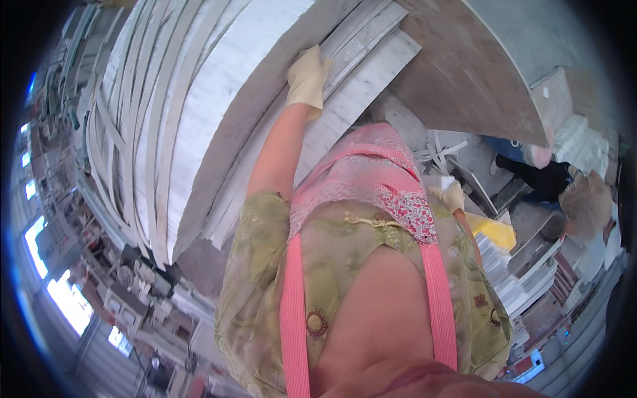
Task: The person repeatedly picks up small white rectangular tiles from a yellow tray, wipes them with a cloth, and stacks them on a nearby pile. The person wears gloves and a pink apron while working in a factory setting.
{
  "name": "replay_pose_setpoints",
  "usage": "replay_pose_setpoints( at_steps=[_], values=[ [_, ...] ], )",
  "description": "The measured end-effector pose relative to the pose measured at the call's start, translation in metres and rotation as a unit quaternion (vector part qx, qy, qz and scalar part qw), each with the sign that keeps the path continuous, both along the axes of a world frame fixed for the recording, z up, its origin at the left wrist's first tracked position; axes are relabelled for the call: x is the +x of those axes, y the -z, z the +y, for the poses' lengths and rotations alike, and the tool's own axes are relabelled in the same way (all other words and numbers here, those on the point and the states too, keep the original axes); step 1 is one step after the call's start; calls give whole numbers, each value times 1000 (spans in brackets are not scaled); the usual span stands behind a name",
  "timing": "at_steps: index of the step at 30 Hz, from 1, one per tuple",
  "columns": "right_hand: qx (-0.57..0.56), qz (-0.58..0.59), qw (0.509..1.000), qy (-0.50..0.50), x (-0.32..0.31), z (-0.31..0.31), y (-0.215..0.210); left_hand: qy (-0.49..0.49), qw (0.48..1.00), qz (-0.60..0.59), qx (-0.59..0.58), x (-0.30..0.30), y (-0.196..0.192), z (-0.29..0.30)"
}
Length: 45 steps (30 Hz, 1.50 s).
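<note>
My left hand (308, 78), in a cream glove, reaches forward onto a stack of stone slabs. Its fingers bend over the upper edge of a grey slab (255, 83), closed on it, with the fingertips partly hidden. Long, narrow white-grey stone strips (361, 73) lie just right of that hand. My right hand (451, 196), also gloved, is low by my right side. Its fingers are curled next to a small pale piece (436, 181); whether they hold it is unclear. A pink patterned apron (361, 172) covers my front between the arms.
Thin curved-looking strips (156, 126) lie across a pale slab at the left. A large brown board (471, 73) stands ahead to the right. Beyond my right hand are a yellow thing (491, 231) and stacked white pieces (531, 288). Another person in a hat (585, 204) bends at the right.
</note>
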State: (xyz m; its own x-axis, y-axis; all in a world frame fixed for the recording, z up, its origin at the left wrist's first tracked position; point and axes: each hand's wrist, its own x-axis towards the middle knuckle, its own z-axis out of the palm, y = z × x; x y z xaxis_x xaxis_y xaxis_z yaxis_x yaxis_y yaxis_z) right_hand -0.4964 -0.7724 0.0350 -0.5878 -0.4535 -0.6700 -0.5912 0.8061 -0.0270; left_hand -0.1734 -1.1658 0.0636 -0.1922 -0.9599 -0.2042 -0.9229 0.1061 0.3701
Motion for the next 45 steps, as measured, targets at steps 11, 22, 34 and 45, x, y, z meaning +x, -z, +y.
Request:
replay_pose_setpoints(
  at_steps=[11,22,34,45],
  values=[
    [-83,-26,991,-105,-100,-202,-6,-1,990,-128,64,-33,14,-22],
    [-228,-29,943,-242,-79,-319,-43,57,970,-228,70,-25,16,-19],
    [-315,65,895,-310,31,-489,-81,-6,961,-215,172,-37,-38,-22],
    [-379,79,868,-312,51,-511,-70,-2,988,-130,85,-24,-24,-18]
  ],
)
